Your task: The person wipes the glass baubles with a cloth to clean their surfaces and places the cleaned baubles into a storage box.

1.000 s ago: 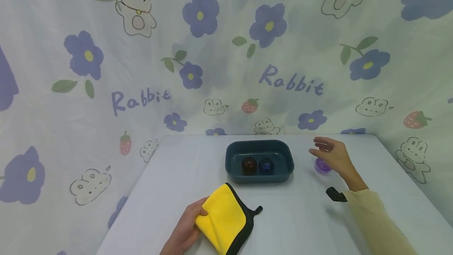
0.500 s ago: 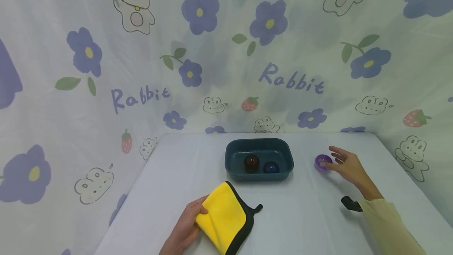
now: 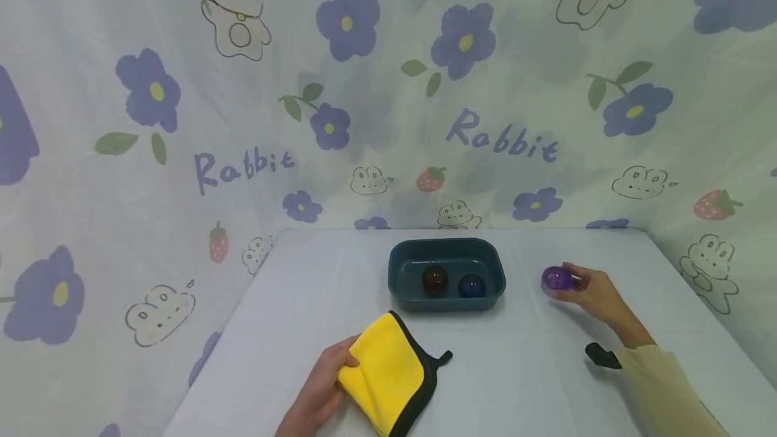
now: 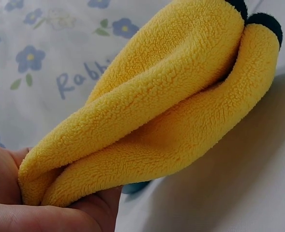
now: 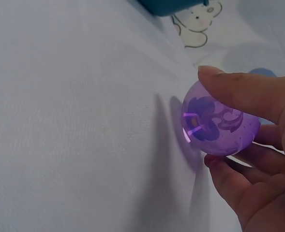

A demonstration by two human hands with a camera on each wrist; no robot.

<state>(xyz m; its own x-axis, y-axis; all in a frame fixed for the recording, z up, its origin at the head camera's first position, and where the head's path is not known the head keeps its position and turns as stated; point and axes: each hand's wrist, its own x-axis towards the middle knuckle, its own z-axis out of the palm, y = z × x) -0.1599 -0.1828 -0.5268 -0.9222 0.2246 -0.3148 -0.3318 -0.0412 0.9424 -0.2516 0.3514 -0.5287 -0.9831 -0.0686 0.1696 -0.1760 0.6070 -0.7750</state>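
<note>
My left hand [image 3: 322,377] grips one corner of a folded yellow towel [image 3: 384,372] with black edging and a small loop. In the left wrist view the towel [image 4: 147,111] shows plush folds pinched near the fingers. At the right, my right hand [image 3: 597,294] holds a see-through purple ball [image 3: 556,278] between thumb and fingers. The right wrist view shows the thumb on one side of the ball [image 5: 217,123] and fingers on the other, with its shadow on the white cloth close by. A dark teal tray [image 3: 446,305] holds a brown ball [image 3: 435,280] and a blue ball [image 3: 471,286].
White cloth covers the table [image 3: 516,369]. Behind it hangs a curtain [image 3: 388,86] printed with rabbits and flowers. A black strap end [image 3: 603,356] sticks out from the right sleeve [image 3: 658,383]. The tray stands between the two hands, toward the back.
My right hand first drew back to the right of the purple ball, then its fingers closed around it. The brown and blue balls rolled slightly right in the tray. The left hand stayed still.
</note>
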